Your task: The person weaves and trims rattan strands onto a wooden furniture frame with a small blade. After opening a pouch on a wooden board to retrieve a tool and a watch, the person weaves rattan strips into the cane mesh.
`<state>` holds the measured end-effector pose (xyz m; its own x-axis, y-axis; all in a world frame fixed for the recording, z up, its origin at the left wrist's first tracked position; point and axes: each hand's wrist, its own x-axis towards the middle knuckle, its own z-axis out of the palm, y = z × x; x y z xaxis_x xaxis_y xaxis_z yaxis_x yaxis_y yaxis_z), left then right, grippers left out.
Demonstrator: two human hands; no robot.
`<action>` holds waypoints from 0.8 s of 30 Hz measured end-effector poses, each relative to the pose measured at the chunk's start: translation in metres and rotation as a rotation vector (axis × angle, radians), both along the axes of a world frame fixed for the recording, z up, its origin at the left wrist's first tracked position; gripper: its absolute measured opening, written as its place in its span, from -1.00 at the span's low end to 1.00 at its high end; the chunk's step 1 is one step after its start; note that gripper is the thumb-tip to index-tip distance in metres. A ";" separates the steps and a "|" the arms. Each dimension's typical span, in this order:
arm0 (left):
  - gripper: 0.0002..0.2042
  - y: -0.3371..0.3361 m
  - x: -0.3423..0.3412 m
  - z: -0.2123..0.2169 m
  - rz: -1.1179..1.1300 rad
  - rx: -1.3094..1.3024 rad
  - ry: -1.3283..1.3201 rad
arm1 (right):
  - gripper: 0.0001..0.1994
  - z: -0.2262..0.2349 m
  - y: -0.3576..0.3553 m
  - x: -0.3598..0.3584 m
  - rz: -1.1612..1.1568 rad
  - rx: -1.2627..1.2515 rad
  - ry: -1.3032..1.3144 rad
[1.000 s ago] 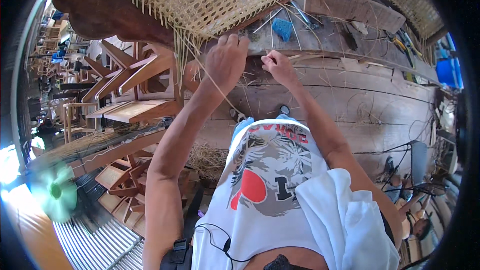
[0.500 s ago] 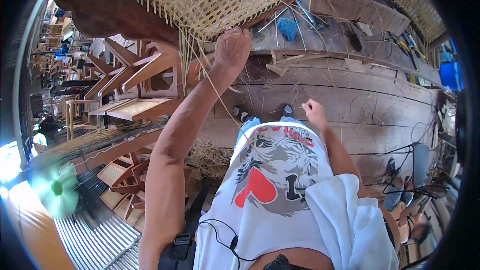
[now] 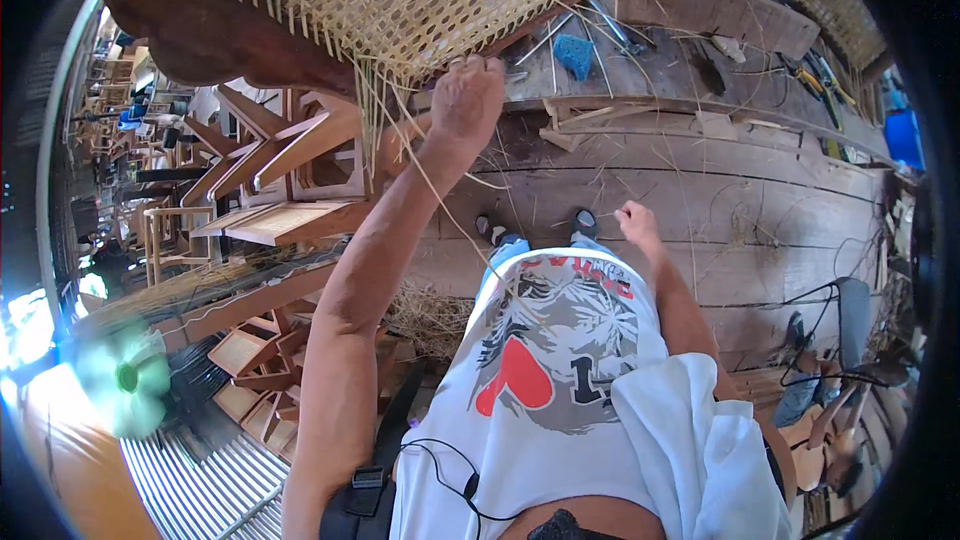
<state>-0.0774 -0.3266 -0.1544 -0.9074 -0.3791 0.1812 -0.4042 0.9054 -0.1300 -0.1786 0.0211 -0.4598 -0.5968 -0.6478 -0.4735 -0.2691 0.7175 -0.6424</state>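
A dark wooden frame [image 3: 180, 15] with woven cane webbing [image 3: 400, 5] spans the top of the view, and loose cane ends stick out along its edges. My left hand [image 3: 468, 100] is closed at the frame's near edge by the corner, its fingertips partly hidden there. Beside that hand a bundle of loose cane strands [image 3: 372, 110] hangs down, and one long strand arcs toward my shirt. Lower and to the right, my right hand [image 3: 637, 225] is held above the floor in front of my body, fingers curled together. Whether a thin strand is between them I cannot make out.
Behind the webbing, a wooden bench [image 3: 660, 80] carries a blue piece [image 3: 573, 57], rods and several hand tools [image 3: 825, 85]. Wooden chair frames [image 3: 290, 155] crowd the left, above a green fan [image 3: 127, 377]. A person [image 3: 825, 430] sits at the lower right. Cane scraps litter the plank floor.
My left hand stays at the frame's edge. My right hand has shifted very slightly to the right, still curled. The whole view has moved a little.
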 end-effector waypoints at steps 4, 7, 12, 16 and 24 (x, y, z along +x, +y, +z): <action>-0.88 0.005 0.001 0.002 0.007 0.007 0.015 | -0.71 0.000 -0.003 -0.009 -0.006 0.027 0.021; -0.89 0.006 0.008 0.005 0.008 0.084 0.014 | -0.71 -0.002 0.000 -0.012 -0.002 0.042 0.049; -0.88 0.007 0.013 0.005 0.004 0.099 0.029 | -0.70 -0.009 0.009 -0.007 0.004 -0.004 0.036; -0.85 0.004 0.005 0.002 -0.035 0.053 0.091 | -0.69 -0.013 0.018 0.004 0.012 0.002 0.041; -0.85 -0.002 0.001 0.005 -0.009 0.130 0.079 | -0.68 -0.015 0.034 0.019 0.018 0.045 0.019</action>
<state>-0.0764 -0.3284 -0.1494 -0.8957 -0.3962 0.2019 -0.4007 0.9160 0.0199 -0.1594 0.0552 -0.4753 -0.5943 -0.6370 -0.4909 -0.2946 0.7404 -0.6041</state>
